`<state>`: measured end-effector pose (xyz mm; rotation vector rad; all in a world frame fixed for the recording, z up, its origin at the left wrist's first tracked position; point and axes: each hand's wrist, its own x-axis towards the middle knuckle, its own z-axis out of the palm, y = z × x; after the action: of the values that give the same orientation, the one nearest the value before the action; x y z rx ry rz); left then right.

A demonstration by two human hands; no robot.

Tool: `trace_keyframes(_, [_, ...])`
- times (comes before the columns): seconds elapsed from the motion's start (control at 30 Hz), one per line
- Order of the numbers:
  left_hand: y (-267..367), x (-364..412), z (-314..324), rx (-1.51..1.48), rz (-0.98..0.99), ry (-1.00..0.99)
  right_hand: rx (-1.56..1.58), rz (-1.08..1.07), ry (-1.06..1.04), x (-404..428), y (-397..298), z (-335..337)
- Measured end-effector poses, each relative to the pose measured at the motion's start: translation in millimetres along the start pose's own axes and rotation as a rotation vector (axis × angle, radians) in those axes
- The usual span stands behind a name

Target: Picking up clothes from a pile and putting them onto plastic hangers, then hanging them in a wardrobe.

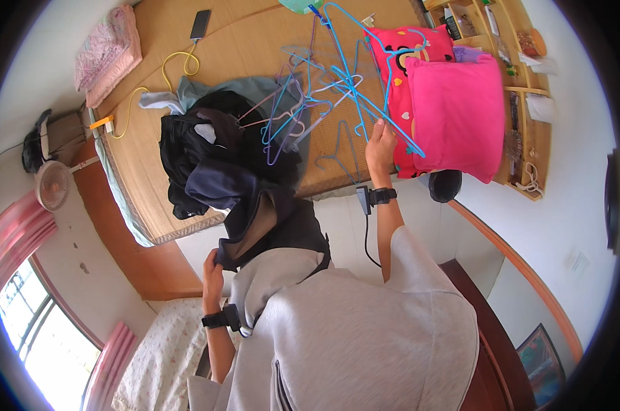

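My left hand [213, 280] grips the edge of a dark navy garment [217, 187], whose cloth stretches up to the bed. A brownish inner side shows in its fold. My right hand [381, 149] is closed around a light blue clothes hanger [405, 145] at the front of the bed, beside a pink pillow [456, 113]. Several blue, purple and pale hangers [275, 115] lie tangled on the woven mat [238, 46]. A grey-blue hanger [339, 154] rests apart near the bed's front edge. Left of the tangle is a heap of black clothes [174, 149].
A red patterned pillow [402, 92] lies under the pink one, next to a wooden shelf [528, 133]. A phone [200, 24] with a yellow cable [164, 69] lies at the back. Folded pink bedding [109, 56] and a small fan [53, 186] are at the left.
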<state>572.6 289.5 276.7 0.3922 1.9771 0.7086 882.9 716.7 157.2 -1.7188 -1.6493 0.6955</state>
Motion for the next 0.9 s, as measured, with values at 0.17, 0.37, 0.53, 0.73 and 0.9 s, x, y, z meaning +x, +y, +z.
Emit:
trace_keyframes(0.17, [2.6, 11.9, -10.2, 0.007, 0.114, -0.058, 0.024, -0.177, -0.057, 6.6, -60.1, -59.0])
trace_keyframes(0.37, [49.2, 38.1, -12.5, 0.129, 0.347, 0.084, 0.176, -0.363, -0.078, -6.2, -142.8, -102.5])
trace_keyframes(0.53, [117.5, 70.8, -8.9, -0.059, 0.598, -0.285, 0.041, -0.421, -0.239, -40.6, -198.5, -104.8])
trace_keyframes(0.73, [144.3, 74.2, -2.3, 0.022, 0.674, -0.304, -0.184, -0.715, -0.396, -56.2, -249.1, -93.7])
trace_keyframes(0.9, [144.6, 83.8, -8.5, -0.071, 0.733, -0.111, -0.24, -0.643, -0.538, -91.3, -289.9, -88.6])
